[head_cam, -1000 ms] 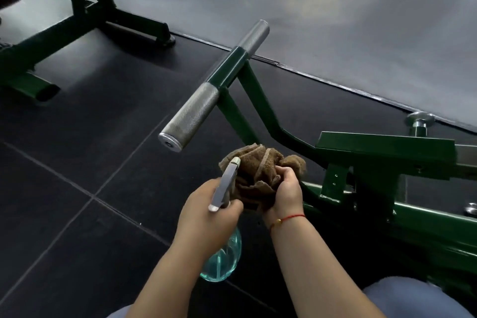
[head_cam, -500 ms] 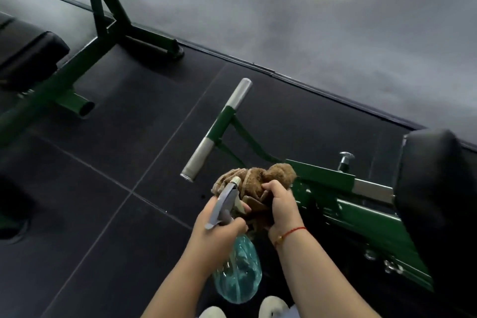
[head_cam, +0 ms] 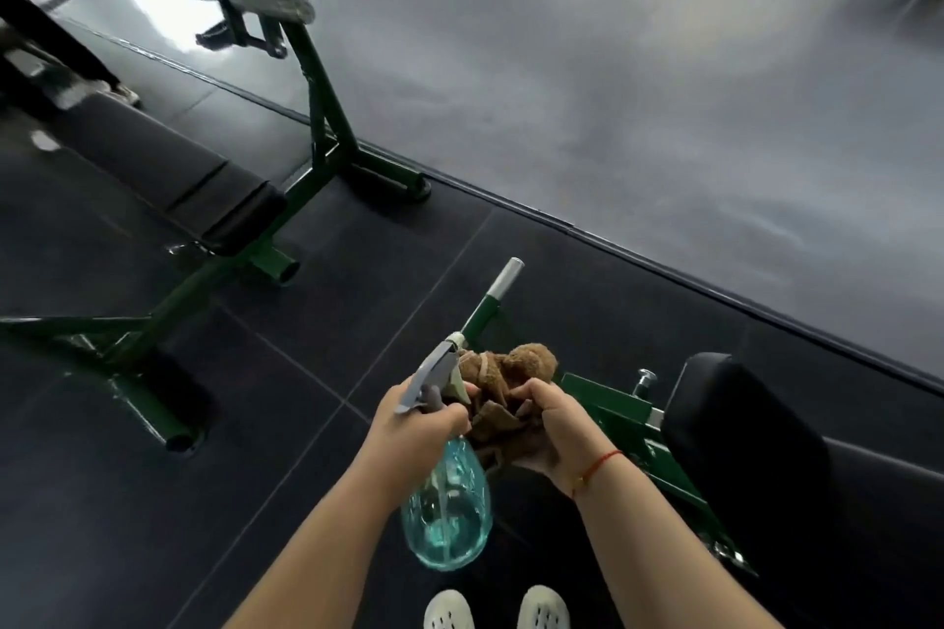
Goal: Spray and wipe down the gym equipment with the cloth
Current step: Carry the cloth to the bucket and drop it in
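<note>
**Bottle and cloth in hand, no wiping under way**

At the far left stands a green-framed bench (head_cam: 225, 204) on the dark floor (head_cam: 127, 501), well apart from the hands. Near the middle, the left hand (head_cam: 419, 429) has its fingers curled round the neck of the bottle (head_cam: 447, 521), which hangs below the fist. The nozzle points away towards the handle (head_cam: 503, 278). Whether a finger is pulling the trigger cannot be told.

Just right of the nozzle is the brown cloth (head_cam: 511, 370), bunched up and gripped from below by the right hand (head_cam: 557, 429). It is held above the machine (head_cam: 608, 398), not pressed to it. Further right is the machine's black pad (head_cam: 735, 429).

No wet streaks show on the metal or pad, so what has been cleaned cannot be judged. This looks like a spraying step, with the wiping of handle, frame and pad still to do.
</note>
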`<state>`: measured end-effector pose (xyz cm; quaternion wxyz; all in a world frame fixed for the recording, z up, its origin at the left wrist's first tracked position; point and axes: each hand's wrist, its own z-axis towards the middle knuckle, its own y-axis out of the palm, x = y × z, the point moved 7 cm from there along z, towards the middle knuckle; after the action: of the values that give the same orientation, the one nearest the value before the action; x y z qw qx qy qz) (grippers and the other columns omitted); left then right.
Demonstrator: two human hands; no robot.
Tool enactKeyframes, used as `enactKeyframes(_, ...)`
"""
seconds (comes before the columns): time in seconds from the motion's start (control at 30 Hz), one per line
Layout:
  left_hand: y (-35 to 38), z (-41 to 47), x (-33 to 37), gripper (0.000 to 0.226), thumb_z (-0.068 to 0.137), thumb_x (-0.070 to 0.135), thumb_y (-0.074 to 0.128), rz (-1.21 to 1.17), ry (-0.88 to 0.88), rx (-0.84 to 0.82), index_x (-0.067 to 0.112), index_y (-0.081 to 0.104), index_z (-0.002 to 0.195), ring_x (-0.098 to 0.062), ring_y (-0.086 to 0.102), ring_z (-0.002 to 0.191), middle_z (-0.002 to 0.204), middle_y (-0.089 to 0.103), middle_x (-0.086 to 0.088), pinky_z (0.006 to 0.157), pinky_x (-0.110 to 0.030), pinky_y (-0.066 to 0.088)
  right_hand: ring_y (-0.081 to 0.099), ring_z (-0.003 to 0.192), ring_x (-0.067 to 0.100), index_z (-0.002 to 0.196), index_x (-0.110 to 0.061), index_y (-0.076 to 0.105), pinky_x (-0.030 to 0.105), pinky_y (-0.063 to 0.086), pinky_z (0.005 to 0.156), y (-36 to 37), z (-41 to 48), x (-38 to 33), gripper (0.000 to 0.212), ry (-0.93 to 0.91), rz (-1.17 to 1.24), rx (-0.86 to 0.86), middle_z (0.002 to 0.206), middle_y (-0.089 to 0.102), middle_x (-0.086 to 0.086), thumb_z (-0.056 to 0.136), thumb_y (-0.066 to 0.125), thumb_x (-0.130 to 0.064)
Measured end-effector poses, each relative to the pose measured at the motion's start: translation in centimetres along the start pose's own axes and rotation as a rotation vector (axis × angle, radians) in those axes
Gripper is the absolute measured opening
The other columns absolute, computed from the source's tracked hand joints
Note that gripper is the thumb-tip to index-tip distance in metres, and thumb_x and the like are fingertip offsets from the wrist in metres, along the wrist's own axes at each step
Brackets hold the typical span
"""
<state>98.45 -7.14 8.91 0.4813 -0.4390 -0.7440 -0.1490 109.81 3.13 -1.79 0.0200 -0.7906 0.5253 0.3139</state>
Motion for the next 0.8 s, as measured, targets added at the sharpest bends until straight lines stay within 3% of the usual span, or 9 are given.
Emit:
enactKeyframes(0.07,-0.5,-1.6,2.1,0.035,0.081,-0.007,0.064,0.063,0.048,0.012,0.022,0.076,0.068,-0.005,0.051,0.058,0.056,0.053,0.011,0.061,-0.02,0.043,0.072,0.088,0.035,0.114,-0.012,0.056,0.052,0.061,0.069,0.5,-2.3,-1.1,0.022,-0.023,-0.076,-0.009,0.105,0.069,0.018,0.093,0.055,-0.018)
enactKeyframes(0.13,-0.9,-3.2,4.0,0.047,0.082,-0.009,0.062,0.073,0.071,0.042,0.023,0.066,0.048,-0.002,0.044,0.049,0.048,0.046,0.013,0.052,-0.015,0.038,0.073,0.092,0.036,0.127,-0.01,0.052,0.043,0.06,0.058,0.9,-4.4,-2.4,0.041,-0.057,-0.138,-0.01,0.118,0.066,0.022,0.09,0.063,-0.023)
enactKeyframes(0.23,-1.2,-4.8,6.9,0.01,0.07,0.007,0.065,0.053,0.118,0.07,0.002,0.071,0.077,-0.015,0.048,0.065,0.064,0.053,0.001,0.062,-0.028,0.039,0.074,0.09,0.033,0.127,-0.007,0.053,0.04,0.06,0.055,1.3,-7.1,-4.3,0.061,-0.147,-0.244,0.007,0.117,0.067,0.02,0.08,0.076,-0.039)
enactKeyframes(0.3,-1.3,-5.7,8.6,0.037,0.062,0.013,0.061,0.018,0.18,0.074,-0.006,0.067,0.093,-0.018,0.049,0.071,0.071,0.053,-0.005,0.067,-0.035,0.039,0.075,0.084,0.031,0.121,-0.007,0.055,0.042,0.061,0.058,1.5,-8.6,-5.7,0.074,-0.216,-0.341,0.017,0.114,0.068,0.019,0.068,0.079,-0.054)
enactKeyframes(0.37,-1.6,-6.6,10.0,0.04,0.061,0.014,0.062,0.032,0.21,0.089,-0.005,0.068,0.096,-0.019,0.048,0.069,0.069,0.051,-0.004,0.067,-0.035,0.039,0.074,0.075,0.026,0.118,-0.006,0.054,0.039,0.061,0.059,1.8,-10.7,-7.3,0.065,-0.283,-0.435,0.016,0.108,0.07,0.019,0.078,0.077,-0.051)
enactKeyframes(0.43,-1.6,-7.3,11.2,0.034,0.065,0.011,0.064,0.043,0.233,0.077,-0.002,0.07,0.096,-0.018,0.046,0.066,0.065,0.05,-0.001,0.065,-0.034,0.039,0.071,0.068,0.023,0.116,-0.006,0.052,0.04,0.063,0.062,2.3,-12.4,-8.4,0.043,-0.342,-0.461,-0.022,0.1,0.071,0.017,0.092,0.072,-0.035)
enactKeyframes(0.6,-1.2,-7.0,12.8,0.02,0.06,0.012,0.061,0.028,0.23,0.053,0.003,0.068,0.076,-0.021,0.046,0.065,0.061,0.05,-0.001,0.064,-0.038,0.039,0.074,0.078,0.023,0.116,-0.002,0.054,0.039,0.063,0.065,4.1,-14.6,-9.7,0.022,-0.41,-0.432,-0.093,0.105,0.071,0.019,0.097,0.063,-0.006)
enactKeyframes(0.73,-1.8,-5.8,14.1,0.007,0.064,0.008,0.064,0.02,0.229,0.018,0.013,0.07,0.064,-0.022,0.048,0.065,0.06,0.053,-0.002,0.065,-0.037,0.04,0.075,0.076,0.029,0.111,0.001,0.058,0.039,0.063,0.062,4.4,-14.8,-11.7,0.019,-0.452,-0.463,-0.045,0.103,0.07,0.023,0.094,0.066,-0.001)
enactKeyframes(0.8,-2.8,-4.7,14.6,0.012,0.057,0.014,0.066,0.003,0.22,0.022,0.009,0.071,0.067,-0.022,0.047,0.066,0.062,0.052,-0.004,0.065,-0.037,0.039,0.075,0.07,0.024,0.101,-0.009,0.063,0.037,0.063,0.063,4.2,-14.3,-13.4,0.006,-0.524,-0.626,0.046,0.092,0.072,0.014,0.096,0.063,-0.006)
